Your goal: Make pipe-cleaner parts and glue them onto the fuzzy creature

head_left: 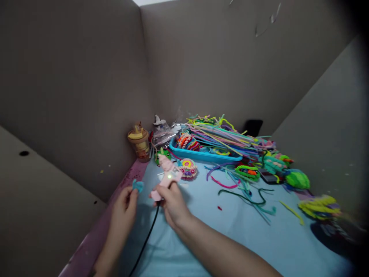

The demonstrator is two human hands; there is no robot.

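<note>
My right hand is closed around the handle of a pink hot glue gun, which has a small lit light on its side and a black cord trailing toward me. Pinched in the fingertips of my left hand is a small curled piece of blue pipe cleaner, apart from the glue gun. Just beyond the gun sits a round craft piece in pink, yellow and cream. A green craft piece is partly hidden behind the gun's nozzle end.
A blue tray holds a striped craft piece, with many pipe cleaners heaped behind it. A lidded cup stands at the left corner. Loose pipe cleaners and several finished-looking craft pieces, including a green one, lie right. Grey panels surround the table.
</note>
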